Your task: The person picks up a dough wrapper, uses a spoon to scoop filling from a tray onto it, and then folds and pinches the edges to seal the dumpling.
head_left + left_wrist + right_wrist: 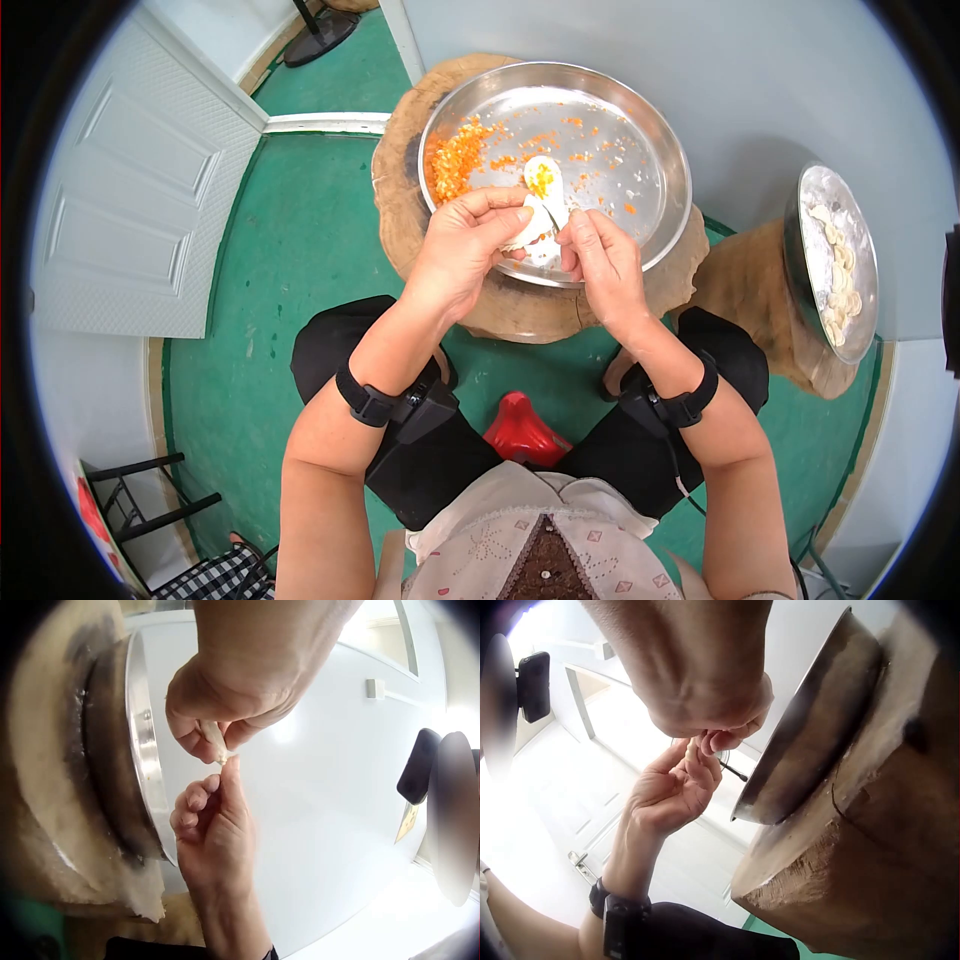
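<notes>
Over the near side of a round metal pan [668, 180], my left hand [470, 238] holds a pale, folded dumpling wrapper [524, 230] between thumb and curled fingers. My right hand [605, 262] meets it from the other side, thumb and fingertips pinching at its edge. In the left wrist view the wrapper [214, 738] pokes out of the left fingers toward the right thumb tip. A white spoon [541, 172] with yellow-orange filling in its bowl overlaps the pan floor just beyond the hands. The wrapper's inside is mostly hidden by the fingers.
Chopped orange and pale filling [458, 158] is heaped at the pan's left, with scattered bits across it. The pan stands on a wooden stump table [400, 215]. At right, a floured metal bowl [848, 300] with several dumplings [843, 262] rests on another stump [745, 290].
</notes>
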Action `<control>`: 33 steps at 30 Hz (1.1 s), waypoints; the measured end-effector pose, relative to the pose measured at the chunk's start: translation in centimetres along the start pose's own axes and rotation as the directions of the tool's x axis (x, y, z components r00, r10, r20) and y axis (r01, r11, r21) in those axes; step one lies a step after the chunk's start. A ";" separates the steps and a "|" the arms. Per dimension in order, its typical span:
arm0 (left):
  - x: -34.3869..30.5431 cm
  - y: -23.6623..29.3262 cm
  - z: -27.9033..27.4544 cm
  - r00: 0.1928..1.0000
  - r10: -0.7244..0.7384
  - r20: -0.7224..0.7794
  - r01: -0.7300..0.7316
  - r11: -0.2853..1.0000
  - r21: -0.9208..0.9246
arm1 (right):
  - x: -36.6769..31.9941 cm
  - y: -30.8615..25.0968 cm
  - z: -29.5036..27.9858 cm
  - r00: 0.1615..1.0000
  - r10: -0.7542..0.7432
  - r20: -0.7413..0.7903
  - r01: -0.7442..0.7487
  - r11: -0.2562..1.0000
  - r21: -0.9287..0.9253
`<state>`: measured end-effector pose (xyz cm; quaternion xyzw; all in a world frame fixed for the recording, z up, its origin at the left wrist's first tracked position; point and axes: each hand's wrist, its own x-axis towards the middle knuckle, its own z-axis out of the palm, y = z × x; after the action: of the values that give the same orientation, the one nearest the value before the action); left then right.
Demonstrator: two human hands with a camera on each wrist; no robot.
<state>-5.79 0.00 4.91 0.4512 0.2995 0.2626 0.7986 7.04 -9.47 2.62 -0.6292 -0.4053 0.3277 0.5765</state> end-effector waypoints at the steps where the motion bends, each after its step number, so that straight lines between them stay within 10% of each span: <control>1: 0.0 0.1 0.0 1.000 -0.009 -0.005 0.009 1.000 -0.011 | 0.1 0.1 0.0 1.000 0.003 0.008 -0.003 1.000 -0.026; 33: 0.0 -0.4 0.0 0.994 0.094 0.056 -0.103 0.980 0.171 | -0.9 0.0 0.9 0.989 -0.134 -0.056 0.132 0.991 -0.033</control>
<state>-5.68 -0.17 4.56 0.5395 0.2794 0.2638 0.7492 5.87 -9.81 2.46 -0.6185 -0.4341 0.2640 0.5994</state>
